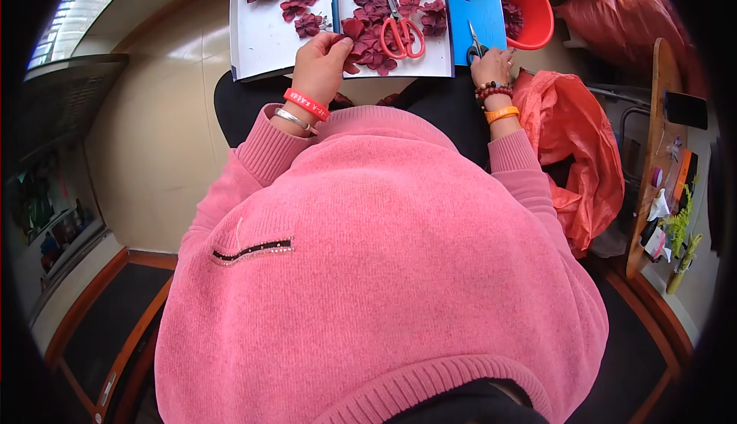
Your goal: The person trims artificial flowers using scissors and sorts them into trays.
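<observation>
My left hand (321, 64) is at the front edge of a white box lid, thumb and fingers pinched together on a dark red fabric petal (351, 65). Beside it lie dark red cloth flowers (372, 13) in a loose heap. Red-handled scissors (401, 38) rest on that heap, blades pointing away from me. On the right, my right hand (493, 67) is closed around the black handles of small scissors (475, 38), whose tips point forward over a blue board (476, 1). Its fingers partly hide the handles.
The white box (265, 48) has a divider, with more flowers in its left half. A red basin (533, 9) holding dark red pieces stands at the right. Nearby are a red plastic bag (576, 140) and a wooden side table (649, 193) with plants.
</observation>
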Tool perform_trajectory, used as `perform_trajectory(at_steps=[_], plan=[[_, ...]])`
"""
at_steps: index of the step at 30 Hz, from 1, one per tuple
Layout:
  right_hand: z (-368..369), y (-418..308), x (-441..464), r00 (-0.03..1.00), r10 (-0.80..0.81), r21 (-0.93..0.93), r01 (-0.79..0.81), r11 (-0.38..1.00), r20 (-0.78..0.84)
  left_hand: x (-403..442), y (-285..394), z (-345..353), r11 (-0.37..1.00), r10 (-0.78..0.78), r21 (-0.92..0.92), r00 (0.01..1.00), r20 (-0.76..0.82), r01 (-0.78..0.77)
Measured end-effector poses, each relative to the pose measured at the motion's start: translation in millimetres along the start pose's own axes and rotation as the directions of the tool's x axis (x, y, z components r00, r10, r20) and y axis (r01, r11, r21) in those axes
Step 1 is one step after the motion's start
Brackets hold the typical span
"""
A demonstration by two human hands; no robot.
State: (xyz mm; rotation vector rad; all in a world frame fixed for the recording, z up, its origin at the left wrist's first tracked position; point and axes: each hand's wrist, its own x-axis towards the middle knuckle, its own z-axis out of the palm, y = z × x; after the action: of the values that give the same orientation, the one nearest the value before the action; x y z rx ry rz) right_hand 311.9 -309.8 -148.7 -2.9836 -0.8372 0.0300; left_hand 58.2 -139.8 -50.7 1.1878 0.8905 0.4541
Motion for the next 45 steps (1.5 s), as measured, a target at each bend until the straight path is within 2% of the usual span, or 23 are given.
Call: perform_trajectory(at_steps=[2,5,8,11,14,17,21,24,25,28,31,32,33,35,36,38,40,42,45], plan=[[6,0,1,1.0,0.016,-0.034,-0.016,0.999,0.013,-1,0,-1,0.998,0.052,0.018,0.999,0.006,-0.053],[-3,-2,-4,0.998,0.01,-0.013,-0.009,1.0,0.068,-4,0,-1,0.985,0.174,0.001,0.985,0.001,-0.174],[-9,-2,-4,0.989,0.048,0.033,-0.053,0.998,0.142,-5,1,-6,0.973,0.224,0.04,0.974,0.034,-0.225],[-13,1,-5,0.983,0.059,0.006,-0.061,0.998,0.175,-7,4,0,0.96,0.278,-0.024,0.961,0.008,-0.278],[4,11,-5,0.998,-0.021,-0.053,0.024,0.998,0.06,-7,4,1,0.964,0.264,-0.047,0.964,0.023,-0.262],[-1,10,-10,0.999,-0.02,-0.016,0.021,1.0,0.046,-10,9,-5,0.983,0.104,-0.157,0.993,0.056,-0.094],[-4,18,-7,0.993,0.021,0.155,-0.039,0.987,0.117,-6,2,-8,0.973,-0.008,-0.232,0.999,0.043,0.018],[14,38,0,0.978,0.071,0.389,-0.145,0.91,0.198,-6,1,-7,0.969,-0.021,-0.244,0.997,0.069,0.038],[17,41,0,0.972,0.054,0.397,-0.144,0.906,0.229,-7,4,-6,0.977,-0.03,-0.206,0.997,0.074,0.045],[11,32,-11,0.979,0.106,0.263,-0.149,0.953,0.173,-7,7,-4,0.974,-0.068,-0.211,0.996,0.062,0.079],[14,34,-5,0.966,0.147,0.303,-0.208,0.93,0.213,-9,9,-3,0.974,-0.072,-0.212,0.996,0.049,0.081],[13,36,0,0.95,0.151,0.344,-0.243,0.907,0.272,-9,9,-4,0.974,-0.067,-0.215,0.997,0.05,0.076],[11,36,2,0.935,0.129,0.575,-0.307,0.758,0.329,-9,9,-4,0.973,-0.062,-0.217,0.997,0.052,0.072],[9,37,1,0.907,0.04,0.863,-0.411,0.292,0.418,-9,10,-6,0.976,-0.053,-0.211,0.997,0.049,0.063],[-15,26,-6,0.906,-0.091,0.909,-0.407,0.083,0.414,-10,10,-6,0.976,-0.051,-0.207,0.998,0.048,0.06],[-70,-6,-24,0.883,-0.306,0.867,-0.435,-0.243,0.357,-11,12,-5,0.994,0.037,-0.107,0.999,0.037,-0.033],[-103,-37,-42,0.864,-0.432,0.874,-0.399,-0.277,0.258,-11,10,-2,0.993,0.111,-0.055,0.993,0.049,-0.108],[-123,-72,-60,0.841,-0.517,0.915,-0.324,-0.24,0.162,-8,5,2,0.982,0.182,-0.062,0.981,0.073,-0.177],[-123,-106,-69,0.828,-0.539,0.941,-0.29,-0.176,0.154,-11,2,2,0.975,0.211,-0.088,0.973,0.088,-0.204]])
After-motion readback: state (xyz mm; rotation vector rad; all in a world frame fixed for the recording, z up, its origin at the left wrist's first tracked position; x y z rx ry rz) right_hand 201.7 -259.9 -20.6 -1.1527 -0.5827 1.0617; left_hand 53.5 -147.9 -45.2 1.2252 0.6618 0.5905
